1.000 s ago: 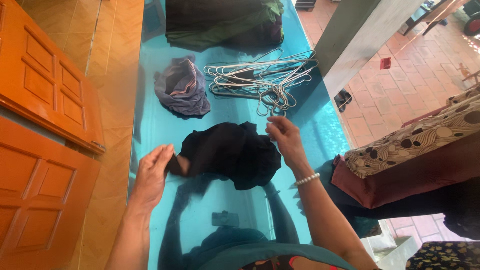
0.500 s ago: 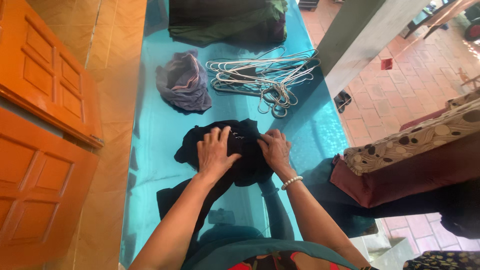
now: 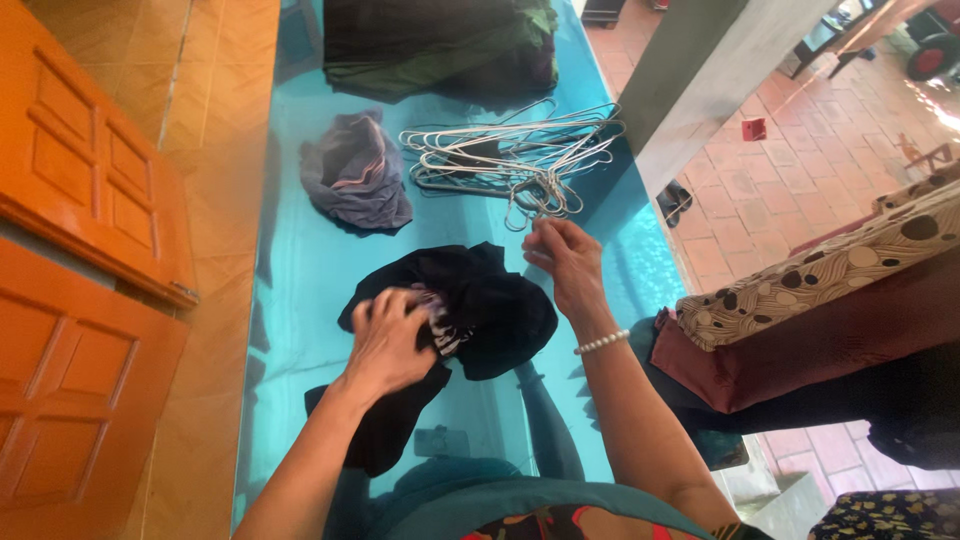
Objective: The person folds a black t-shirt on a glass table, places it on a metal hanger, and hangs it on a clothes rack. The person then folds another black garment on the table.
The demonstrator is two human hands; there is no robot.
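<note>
Black garment (image 3: 480, 305) crumpled at centre of glossy turquoise table (image 3: 300, 270), near front edge. Left hand (image 3: 388, 340) palm-down on its left part, fingers curled into the fabric, clenched on a patterned fold. Right hand (image 3: 565, 262) raised just above garment's right edge, fingertips pinched together; whether anything is pinched cannot be told. Pearl bracelet (image 3: 600, 343) on right wrist. Beyond: bundle of wire hangers (image 3: 510, 155), just past right hand; grey-purple cloth heap (image 3: 355, 175) to their left; dark green folded pile (image 3: 440, 40) at far end. Orange panelled door (image 3: 80, 190) left; brick-tiled floor (image 3: 800, 170) right.
</note>
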